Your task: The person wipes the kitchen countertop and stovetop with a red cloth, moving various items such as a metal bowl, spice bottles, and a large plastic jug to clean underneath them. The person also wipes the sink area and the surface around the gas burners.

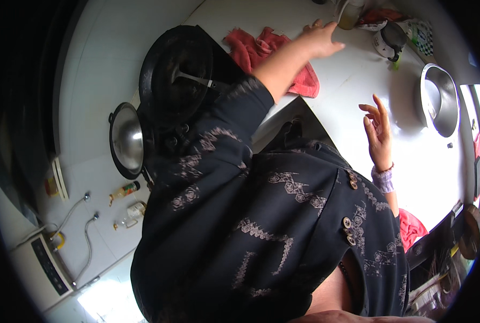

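Observation:
My left hand (320, 39) reaches out over the white countertop with its fingers apart. Its fingertips come close to a glass jar (349, 18) of yellowish liquid with a pale handle in it; whether they touch cannot be told. Beneath my left forearm lies a crumpled red cloth (246, 48). My right hand (379, 131) is raised above the bright counter, palm partly turned up, fingers loosely bent, holding nothing. A purple band is round that wrist. Right of it stands a round metal basin (446, 101). A white mug with a dark lid (385, 42) stands beyond my right hand.
At the left, a black wok (155, 76) on the stove holds a metal spatula (193, 78). Below it are a metal wok lid (128, 139) and several bottles (127, 189) by the tiled wall. Another red cloth (411, 228) lies at the right counter edge.

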`<state>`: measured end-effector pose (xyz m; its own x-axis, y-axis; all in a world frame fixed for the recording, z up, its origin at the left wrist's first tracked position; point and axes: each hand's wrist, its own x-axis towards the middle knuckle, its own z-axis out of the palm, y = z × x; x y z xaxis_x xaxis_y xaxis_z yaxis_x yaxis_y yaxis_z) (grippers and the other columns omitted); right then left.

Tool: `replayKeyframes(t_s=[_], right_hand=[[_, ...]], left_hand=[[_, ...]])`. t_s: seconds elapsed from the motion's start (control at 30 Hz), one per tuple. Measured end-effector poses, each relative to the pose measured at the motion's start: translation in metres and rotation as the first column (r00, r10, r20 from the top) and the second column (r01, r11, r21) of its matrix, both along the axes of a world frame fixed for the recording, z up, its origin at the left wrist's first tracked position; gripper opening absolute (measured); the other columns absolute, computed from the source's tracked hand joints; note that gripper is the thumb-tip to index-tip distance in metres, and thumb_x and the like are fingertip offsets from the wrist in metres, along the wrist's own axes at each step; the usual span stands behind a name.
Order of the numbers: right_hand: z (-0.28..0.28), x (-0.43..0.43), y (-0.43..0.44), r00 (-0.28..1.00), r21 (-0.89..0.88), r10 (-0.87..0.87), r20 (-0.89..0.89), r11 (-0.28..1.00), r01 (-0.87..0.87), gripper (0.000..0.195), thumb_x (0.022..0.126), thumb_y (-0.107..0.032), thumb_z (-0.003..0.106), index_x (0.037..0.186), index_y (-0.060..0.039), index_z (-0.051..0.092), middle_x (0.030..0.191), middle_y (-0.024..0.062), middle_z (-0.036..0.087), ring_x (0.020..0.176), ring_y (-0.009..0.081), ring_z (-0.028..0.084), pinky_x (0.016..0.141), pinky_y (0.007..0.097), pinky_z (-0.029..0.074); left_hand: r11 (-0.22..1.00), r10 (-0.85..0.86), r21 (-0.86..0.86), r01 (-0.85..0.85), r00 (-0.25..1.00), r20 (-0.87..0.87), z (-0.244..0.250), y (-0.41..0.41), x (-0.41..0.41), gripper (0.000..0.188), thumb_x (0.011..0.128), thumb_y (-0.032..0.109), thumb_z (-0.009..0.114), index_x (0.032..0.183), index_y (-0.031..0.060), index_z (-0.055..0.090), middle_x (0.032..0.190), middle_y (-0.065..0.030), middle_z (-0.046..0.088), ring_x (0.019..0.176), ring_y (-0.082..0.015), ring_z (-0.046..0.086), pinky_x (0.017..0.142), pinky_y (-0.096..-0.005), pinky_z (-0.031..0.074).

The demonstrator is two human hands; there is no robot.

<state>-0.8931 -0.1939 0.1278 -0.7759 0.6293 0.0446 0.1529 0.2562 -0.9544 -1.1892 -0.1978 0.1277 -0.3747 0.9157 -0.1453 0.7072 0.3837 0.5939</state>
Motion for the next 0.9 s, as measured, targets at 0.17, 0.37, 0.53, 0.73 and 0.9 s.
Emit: replayKeyframes(t_s=[0.17,0.37,0.53,0.73,0.9], right_hand=[[-0.002,-0.010,-0.001,0.997,0.026,0.062,-0.035,0.998,-0.062,0.054,0.095,-0.011,0.058,0.145,-0.0103,0.038,0.115,0.0114,0.064,0.105,0.0193,0.059,0.095,0.0350,0.046],[-0.014,0.010,-0.011,0.996,-0.038,0.070,0.058,0.997,-0.068,0.054,0.095,-0.010,0.058,0.145,-0.0093,0.038,0.114,0.0111,0.064,0.101,0.0177,0.059,0.094,0.0342,0.046],[-0.030,0.021,-0.010,0.989,-0.021,0.121,0.081,0.993,-0.120,0.055,0.095,-0.008,0.057,0.146,-0.0091,0.036,0.112,0.0108,0.064,0.097,0.0159,0.058,0.091,0.0328,0.047],[-0.041,0.028,-0.004,0.985,-0.015,0.101,0.138,0.995,-0.100,0.055,0.095,-0.008,0.058,0.145,-0.0098,0.037,0.111,0.0100,0.065,0.094,0.0157,0.060,0.090,0.0344,0.048],[-0.061,0.045,0.005,0.988,-0.081,0.076,0.133,0.995,-0.066,0.053,0.098,-0.014,0.055,0.146,-0.0098,0.035,0.112,0.0101,0.064,0.105,0.0182,0.059,0.093,0.0322,0.045]], left_hand=[[0.970,0.244,0.085,-0.228,0.923,-0.299,-0.085,-0.052,0.044,0.075,0.086,0.053,0.059,0.148,0.0186,0.033,0.157,-0.0229,0.013,0.143,-0.0494,0.000,0.111,-0.0661,0.008],[0.869,0.404,-0.063,-0.491,0.777,-0.483,-0.122,-0.108,-0.018,0.072,0.085,0.064,0.052,0.146,0.0302,0.038,0.157,-0.0169,0.019,0.143,-0.0489,0.001,0.110,-0.0677,0.003],[0.906,0.414,0.139,-0.400,0.772,-0.483,-0.164,-0.136,-0.037,0.050,0.090,0.049,0.052,0.136,0.0289,0.051,0.147,-0.0116,0.041,0.139,-0.0415,0.024,0.110,-0.0581,0.023],[0.920,0.349,0.350,-0.175,0.772,-0.531,-0.167,-0.168,-0.023,0.030,0.089,0.023,0.061,0.117,0.0129,0.065,0.132,-0.0095,0.055,0.131,-0.0347,0.040,0.105,-0.0443,0.038],[0.942,0.186,0.334,-0.026,0.870,-0.456,-0.155,-0.199,0.033,0.032,0.080,0.013,0.068,0.112,0.0088,0.066,0.123,-0.0087,0.059,0.126,-0.0337,0.045,0.102,-0.0453,0.040]])
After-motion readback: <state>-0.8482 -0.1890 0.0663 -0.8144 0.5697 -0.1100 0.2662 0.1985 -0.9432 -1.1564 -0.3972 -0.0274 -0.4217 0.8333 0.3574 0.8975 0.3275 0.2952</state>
